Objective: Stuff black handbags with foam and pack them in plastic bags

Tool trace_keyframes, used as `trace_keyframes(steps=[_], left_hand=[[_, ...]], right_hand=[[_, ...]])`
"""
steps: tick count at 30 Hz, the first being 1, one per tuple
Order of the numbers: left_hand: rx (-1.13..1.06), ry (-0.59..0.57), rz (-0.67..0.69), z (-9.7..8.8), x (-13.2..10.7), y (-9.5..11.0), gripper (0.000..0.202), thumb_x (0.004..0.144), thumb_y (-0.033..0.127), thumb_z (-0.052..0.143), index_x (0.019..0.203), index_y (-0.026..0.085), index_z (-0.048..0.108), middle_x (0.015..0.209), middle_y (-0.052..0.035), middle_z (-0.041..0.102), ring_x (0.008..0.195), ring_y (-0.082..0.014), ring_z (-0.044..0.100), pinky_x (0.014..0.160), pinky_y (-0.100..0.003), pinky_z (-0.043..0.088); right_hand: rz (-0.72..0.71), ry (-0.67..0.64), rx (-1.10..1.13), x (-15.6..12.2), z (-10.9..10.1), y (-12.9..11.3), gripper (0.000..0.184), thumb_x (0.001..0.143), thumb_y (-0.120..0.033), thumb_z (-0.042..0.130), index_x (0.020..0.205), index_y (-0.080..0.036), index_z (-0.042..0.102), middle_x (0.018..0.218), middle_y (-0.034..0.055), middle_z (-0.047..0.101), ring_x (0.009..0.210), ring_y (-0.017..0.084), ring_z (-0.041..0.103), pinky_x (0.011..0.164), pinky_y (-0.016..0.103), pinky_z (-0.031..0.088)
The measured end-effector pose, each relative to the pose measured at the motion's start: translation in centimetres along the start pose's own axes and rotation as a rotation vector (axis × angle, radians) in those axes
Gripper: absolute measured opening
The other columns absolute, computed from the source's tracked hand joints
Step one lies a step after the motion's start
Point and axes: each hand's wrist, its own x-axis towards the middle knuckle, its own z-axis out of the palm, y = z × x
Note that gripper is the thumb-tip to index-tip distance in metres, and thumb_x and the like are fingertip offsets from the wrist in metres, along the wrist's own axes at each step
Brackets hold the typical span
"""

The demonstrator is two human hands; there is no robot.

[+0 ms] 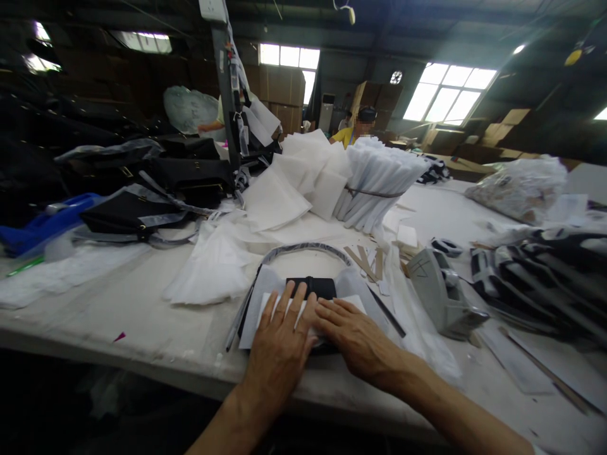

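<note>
My left hand (281, 341) lies flat, fingers stretched out, on white wrapping paper (258, 304) that covers a black handbag (318, 287) at the table's near edge. My right hand (358, 335) rests beside it, fingers also extended, pressing the same paper; the two hands touch at the fingertips. The bag's wrapped handle (303, 249) arcs above it on the table. Only the bag's top strip shows beyond my fingers.
A grey tape dispenser (443, 294) stands to the right of the bag. Stacks of white paper (303, 177), a bundled white roll stack (379, 183), black bags (137, 212) at left and wrapped straps (545, 278) at right crowd the white table (118, 303). A person in yellow (353, 133) works far behind.
</note>
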Motion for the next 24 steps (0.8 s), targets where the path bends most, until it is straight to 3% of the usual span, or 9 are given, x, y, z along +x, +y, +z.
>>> trace_keyframes(steps=[3, 6, 18, 24], left_hand=[[0.072, -0.099, -0.037, 1.8, -0.2, -1.1, 0.048, 0.093, 0.043, 0.053, 0.131, 0.013, 0.056, 0.132, -0.0154, 0.061, 0.128, -0.0329, 0.051, 0.108, -0.053, 0.037], [0.071, -0.133, -0.040, 2.8, -1.1, -1.6, 0.049, 0.092, 0.046, 0.054, 0.129, 0.014, 0.057, 0.125, -0.0134, 0.064, 0.121, -0.0306, 0.056, 0.110, -0.053, 0.036], [0.023, -0.008, 0.025, 2.8, -2.5, -1.5, 0.046, 0.097, 0.047, 0.044, 0.132, 0.021, 0.056, 0.112, -0.0092, 0.068, 0.107, -0.0255, 0.062, 0.108, -0.048, 0.036], [0.046, -0.023, -0.007, 2.8, -2.0, -1.2, 0.041, 0.098, 0.042, 0.045, 0.132, 0.022, 0.057, 0.138, -0.0113, 0.057, 0.128, -0.0282, 0.052, 0.110, -0.051, 0.034]], right_hand=[[-0.028, 0.081, 0.059, -0.4, 0.7, 0.4, 0.054, 0.088, -0.007, 0.044, 0.141, -0.016, 0.047, 0.146, 0.0137, 0.049, 0.137, 0.023, 0.042, 0.112, 0.046, 0.038], [-0.014, 0.185, 0.107, -0.8, 1.4, 0.6, 0.049, 0.090, -0.013, 0.048, 0.140, -0.015, 0.048, 0.144, 0.0150, 0.051, 0.136, 0.023, 0.044, 0.111, 0.046, 0.039], [-0.067, 0.301, -0.067, -1.9, 2.4, -0.4, 0.053, 0.091, -0.020, 0.054, 0.143, -0.015, 0.044, 0.147, 0.0127, 0.048, 0.141, 0.024, 0.037, 0.115, 0.048, 0.035], [-0.011, 0.274, -0.084, -1.5, 3.0, -0.3, 0.056, 0.089, -0.023, 0.057, 0.143, -0.013, 0.043, 0.147, 0.0134, 0.048, 0.139, 0.025, 0.040, 0.114, 0.048, 0.036]])
